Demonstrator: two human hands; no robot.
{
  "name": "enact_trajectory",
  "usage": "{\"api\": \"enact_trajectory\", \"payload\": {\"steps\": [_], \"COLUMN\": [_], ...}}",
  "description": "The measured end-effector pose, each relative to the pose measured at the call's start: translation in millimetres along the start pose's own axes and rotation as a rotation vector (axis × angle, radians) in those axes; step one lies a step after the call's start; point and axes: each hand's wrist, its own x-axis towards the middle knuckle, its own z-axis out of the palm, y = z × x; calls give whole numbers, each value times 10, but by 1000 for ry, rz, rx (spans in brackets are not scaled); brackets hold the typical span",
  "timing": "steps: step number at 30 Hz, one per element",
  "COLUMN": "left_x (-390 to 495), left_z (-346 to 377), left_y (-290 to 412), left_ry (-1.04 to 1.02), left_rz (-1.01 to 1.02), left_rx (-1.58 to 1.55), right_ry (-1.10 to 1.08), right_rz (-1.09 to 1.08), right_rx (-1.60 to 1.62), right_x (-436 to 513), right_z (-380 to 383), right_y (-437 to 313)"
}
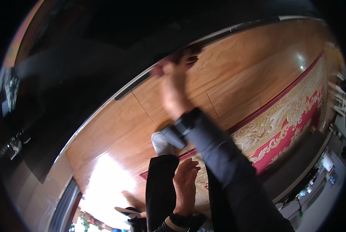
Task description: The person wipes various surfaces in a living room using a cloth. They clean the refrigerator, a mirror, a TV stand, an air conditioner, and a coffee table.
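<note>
My right hand [174,84], blurred by motion, is shut on a dark red cloth [160,68] at the lower edge of a glossy black cabinet or panel [103,63]. The cloth lies along that edge, just above the wooden floor [233,66]. Near my knees, my left hand [186,185] is held with its fingers loosely curved and nothing visible in it. A dark band with a grey device is around my right wrist.
A red and cream patterned rug [277,130] lies on the floor at the right. Beyond it stands a low dark piece of furniture [294,159] beside a cluttered surface. Another person's foot [129,210] shows at the lower left, near bright glare on the floor.
</note>
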Motion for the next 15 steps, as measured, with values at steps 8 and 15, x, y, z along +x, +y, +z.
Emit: {"api": "enact_trajectory", "payload": {"steps": [8,15], "left_x": [206,286], "left_z": [-364,-134], "left_y": [2,302], "left_ry": [160,90], "left_rz": [19,-46], "left_rx": [79,180], "right_ry": [-358,37], "right_rz": [331,236], "right_rx": [-849,-4], "right_x": [-668,488], "right_z": [572,-712], "right_y": [1369,-106]}}
